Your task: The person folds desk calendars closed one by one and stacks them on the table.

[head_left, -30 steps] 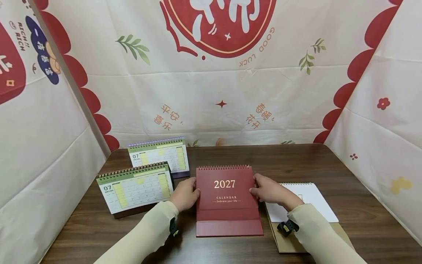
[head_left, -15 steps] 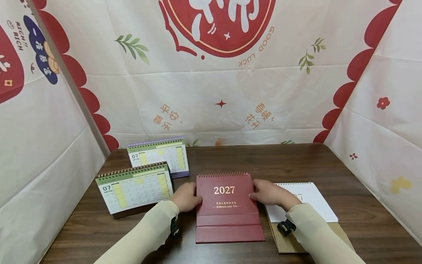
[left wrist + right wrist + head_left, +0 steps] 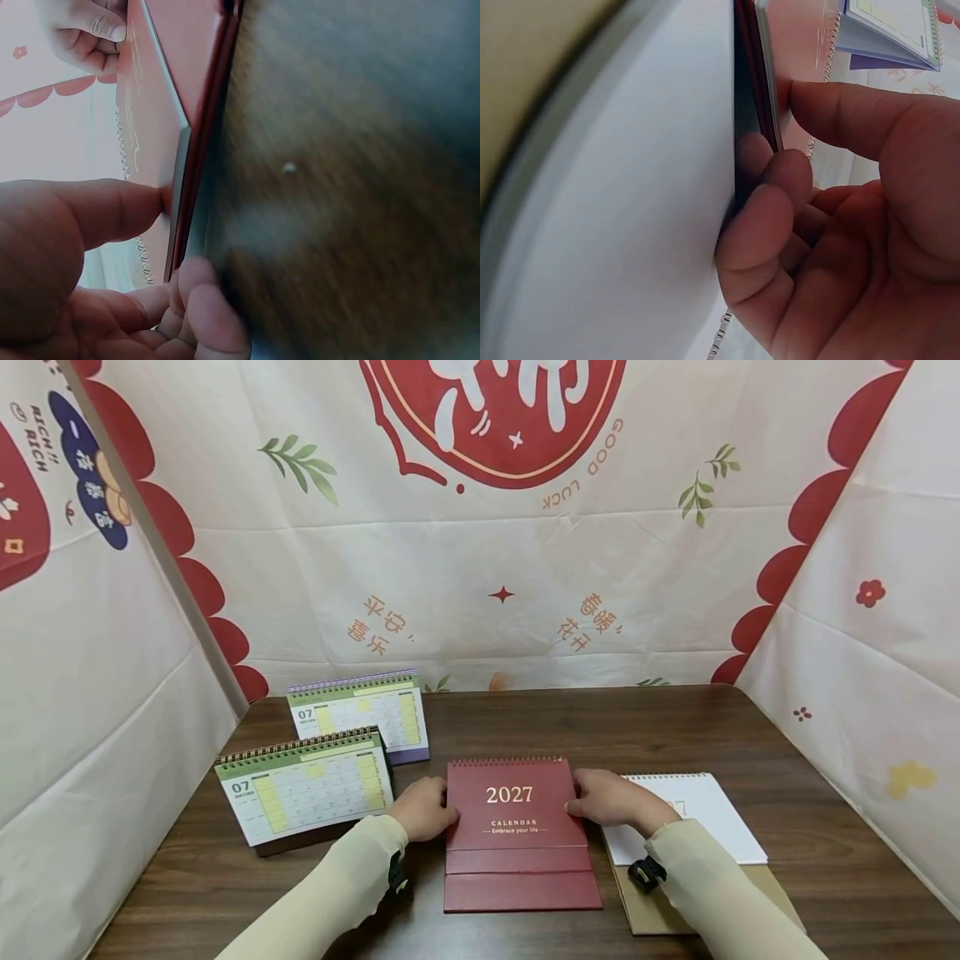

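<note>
A red 2027 desk calendar (image 3: 512, 810) lies nearly flat in the middle of the table, its spiral binding at the far edge. My left hand (image 3: 422, 808) grips its left edge, and my right hand (image 3: 606, 797) grips the right edge. In the left wrist view the left thumb (image 3: 124, 210) presses on the cover while the other fingers curl at the edge below. The right wrist view shows the right thumb (image 3: 840, 112) on the cover and curled fingers (image 3: 761, 225) under the edge, right beside the white calendar's pages.
Two green-and-white July calendars stand as tents at left, one calendar (image 3: 311, 789) in front of a purple-based calendar (image 3: 375, 718). At right a white calendar with a tan base (image 3: 697, 827) lies flat under my right forearm. Printed cloth (image 3: 480, 552) walls the brown table (image 3: 637, 718).
The red calendar's top edge has sunk and its front edge slid toward me, so it lies flatter. Both hands came down with it, keeping their grip on its sides.
</note>
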The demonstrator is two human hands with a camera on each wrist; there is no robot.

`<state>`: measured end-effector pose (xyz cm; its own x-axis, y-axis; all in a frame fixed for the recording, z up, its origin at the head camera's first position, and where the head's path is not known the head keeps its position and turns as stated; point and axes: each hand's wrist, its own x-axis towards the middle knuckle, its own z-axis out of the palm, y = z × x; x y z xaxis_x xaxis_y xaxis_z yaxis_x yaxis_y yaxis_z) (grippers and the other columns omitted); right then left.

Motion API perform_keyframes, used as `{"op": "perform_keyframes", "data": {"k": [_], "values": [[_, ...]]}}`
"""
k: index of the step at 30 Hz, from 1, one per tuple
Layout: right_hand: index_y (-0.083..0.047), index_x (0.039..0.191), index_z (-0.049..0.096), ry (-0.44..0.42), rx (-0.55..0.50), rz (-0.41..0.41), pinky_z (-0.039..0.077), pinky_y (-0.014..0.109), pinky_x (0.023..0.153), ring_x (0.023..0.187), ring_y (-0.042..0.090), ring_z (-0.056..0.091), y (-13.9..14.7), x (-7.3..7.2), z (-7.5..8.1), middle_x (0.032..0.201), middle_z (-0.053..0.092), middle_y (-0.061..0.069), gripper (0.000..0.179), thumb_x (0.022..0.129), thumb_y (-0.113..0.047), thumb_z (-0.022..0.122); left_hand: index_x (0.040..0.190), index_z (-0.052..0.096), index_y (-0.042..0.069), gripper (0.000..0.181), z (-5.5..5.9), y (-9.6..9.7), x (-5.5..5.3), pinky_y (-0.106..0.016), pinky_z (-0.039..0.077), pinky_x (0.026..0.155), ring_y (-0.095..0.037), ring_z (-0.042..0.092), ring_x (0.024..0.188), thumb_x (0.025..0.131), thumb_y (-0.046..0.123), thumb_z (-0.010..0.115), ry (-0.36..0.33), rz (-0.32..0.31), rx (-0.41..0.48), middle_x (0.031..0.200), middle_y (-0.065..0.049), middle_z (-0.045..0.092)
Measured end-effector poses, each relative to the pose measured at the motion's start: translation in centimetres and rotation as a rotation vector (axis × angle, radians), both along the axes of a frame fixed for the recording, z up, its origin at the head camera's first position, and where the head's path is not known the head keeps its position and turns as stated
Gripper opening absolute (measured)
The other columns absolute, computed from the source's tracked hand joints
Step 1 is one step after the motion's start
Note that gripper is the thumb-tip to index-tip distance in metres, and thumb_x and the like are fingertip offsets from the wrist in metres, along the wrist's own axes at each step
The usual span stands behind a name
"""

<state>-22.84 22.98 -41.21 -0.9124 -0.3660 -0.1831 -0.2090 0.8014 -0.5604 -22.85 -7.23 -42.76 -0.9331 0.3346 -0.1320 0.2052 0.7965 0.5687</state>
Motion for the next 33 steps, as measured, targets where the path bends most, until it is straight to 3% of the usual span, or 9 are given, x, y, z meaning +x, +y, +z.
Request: {"op": "perform_keyframes", "data": {"k": [5,10,16,20,23,26,30,33], "values": [[-0.003,0.099,0.061,0.016,0.017,-0.009,0.044,0.038,0.07,0.076,0.018,0.053,-0.3,0.0,-0.1,0.083,0.06,0.001,0.016,0.087,-0.008,0.07,0.11,0.065,-0.003,0.031,0.0,-0.1,0.1,-0.046,0.049,0.086,-0.023,0.055,0.089,0.089,0.019,0.071,0.005,0.018,-0.004,0.098,-0.011,0.062],[-0.004,0.098,0.061,0.027,0.044,-0.015,0.044,0.036,0.067,0.074,0.018,0.052,-0.5,0.0,-0.4,0.081,0.059,0.001,0.017,0.084,-0.007,0.069,0.112,0.064,-0.004,0.035,0.0,-0.1,0.2,-0.046,0.048,0.088,-0.025,0.056,0.092,0.088,0.02,0.074,0.014,0.043,-0.014,0.101,-0.013,0.062],[-0.002,0.098,0.062,0.04,0.047,-0.057,0.044,0.035,0.063,0.069,0.017,0.053,-0.3,0.0,-0.4,0.078,0.059,0.003,0.017,0.085,-0.009,0.069,0.134,0.052,-0.007,0.059,0.2,0.3,1.1,-0.051,0.046,0.095,-0.032,0.056,0.106,0.088,0.024,0.073,0.032,0.06,0.011,0.116,-0.02,0.058],[-0.001,0.101,0.062,0.111,0.02,-0.103,0.046,0.037,0.063,0.07,0.018,0.054,-0.5,0.0,-0.1,0.081,0.061,0.005,0.019,0.089,-0.014,0.067,0.144,0.043,-0.004,0.07,0.8,0.8,1.7,-0.051,0.047,0.094,-0.033,0.056,0.107,0.091,0.033,0.07,0.064,0.051,0.035,0.126,-0.025,0.049],[0.0,0.108,0.062,0.195,-0.007,-0.106,0.051,0.043,0.073,0.083,0.023,0.06,-1.4,0.0,-0.1,0.095,0.063,0.011,0.025,0.092,-0.018,0.066,0.144,0.045,0.0,0.066,1.0,1.4,1.7,-0.053,0.044,0.099,-0.038,0.05,0.121,0.093,0.037,0.067,0.101,0.022,0.039,0.137,-0.026,0.042],[0.004,0.126,0.057,0.234,0.009,-0.082,0.048,0.053,0.091,0.109,0.034,0.058,-2.4,0.0,-0.1,0.12,0.059,0.021,0.042,0.095,-0.024,0.065,0.144,0.046,0.004,0.064,1.0,2.0,1.5,-0.057,0.038,0.104,-0.042,0.033,0.137,0.094,0.04,0.065,0.106,-0.019,0.046,0.149,-0.026,0.032],[0.005,0.144,0.043,0.178,0.064,-0.025,0.031,0.062,0.106,0.137,0.049,0.032,-3.5,0.2,-0.1,0.148,0.035,0.033,0.064,0.097,-0.033,0.063,0.148,0.043,0.006,0.069,0.3,2.5,1.2,-0.061,0.03,0.109,-0.047,0.017,0.144,0.094,0.045,0.062,0.085,-0.066,0.019,0.156,-0.029,0.021],[0.005,0.15,0.034,0.125,0.118,0.002,0.021,0.067,0.109,0.143,0.053,0.013,-4.1,0.5,-0.4,0.155,0.017,0.036,0.074,0.097,-0.039,0.06,0.151,0.04,0.009,0.073,-0.9,2.9,1.0,-0.063,0.025,0.11,-0.051,0.009,0.145,0.094,0.049,0.061,0.102,-0.104,-0.045,0.158,-0.029,0.016]]}}
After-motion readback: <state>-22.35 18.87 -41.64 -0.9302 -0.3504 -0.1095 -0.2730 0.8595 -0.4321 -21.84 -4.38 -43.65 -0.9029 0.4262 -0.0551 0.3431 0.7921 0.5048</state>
